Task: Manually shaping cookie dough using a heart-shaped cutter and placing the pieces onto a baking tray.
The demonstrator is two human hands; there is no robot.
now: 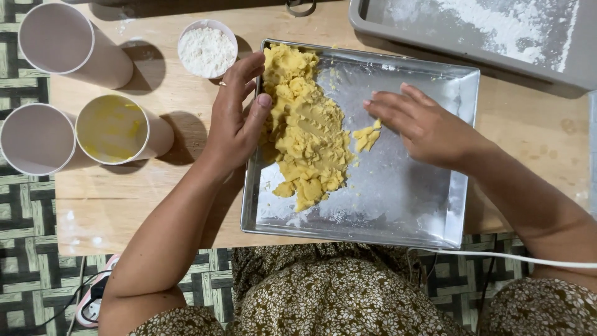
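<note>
Head view. One square metal tray (398, 211) on wooden table (155, 211), holding:
- one yellow dough mass (305, 130);
- one small dough lump (367, 137).

Left hand (233, 118): fingers spread, pressing the mass's edge. Right hand (420, 124): open, fingertips beside the lump.

Three cups: two empty, one yellow-smeared (112, 129). One flour bowl (207, 50).

Yellow dough (309, 134), silver tray (398, 211), white flour bowl (207, 50)

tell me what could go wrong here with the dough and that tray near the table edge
The metal tray sits right at the near edge of the wooden table, so a hard push from the left hand could tip it off. The yellow dough is crumbly; the right hand may scatter the loose bit. The flour bowl stands close to the left hand and could be knocked.
</note>
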